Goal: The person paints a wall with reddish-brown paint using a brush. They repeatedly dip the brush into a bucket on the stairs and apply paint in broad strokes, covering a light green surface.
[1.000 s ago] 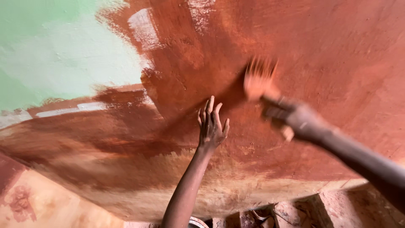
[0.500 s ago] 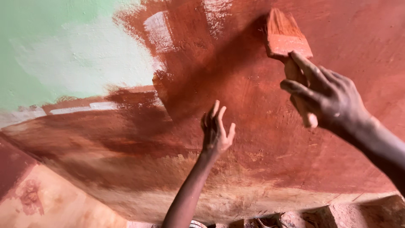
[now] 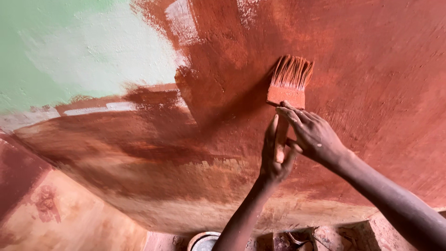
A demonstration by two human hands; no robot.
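Right hand [image 3: 312, 135]: closed around the handle of a flat paintbrush [image 3: 287, 88]; fingers curled over the base of the brush head, thumb side toward the wall.
Brush position: held directly above the right hand, bristles pressed against the wall [image 3: 381, 69] and splayed upward; long axis runs roughly straight up from the grip, handle trailing down between the two hands.
Left hand [image 3: 275, 155]: fingers extended and held fairly close together, palm laid toward the wall just below and left of the brush; whether the palm is fully pressed on cannot be told. The handle end is seen just beside its fingers.
Nearer hand: the brush is gripped by the right only; the left lies just beside the handle.
Brush material: bristles stiff, clumped, soaked rust-red; head coated in the same colour.
Wall surface: rough, grainy plaster, covered with wet red-brown streaks; a pale green and white patch [image 3: 69, 56] left uncovered at upper left.
Lower band: bare tan plaster [image 3: 83, 218] showing under the painted area.
Below: a round container rim [image 3: 202, 241] is partly seen at the bottom edge.
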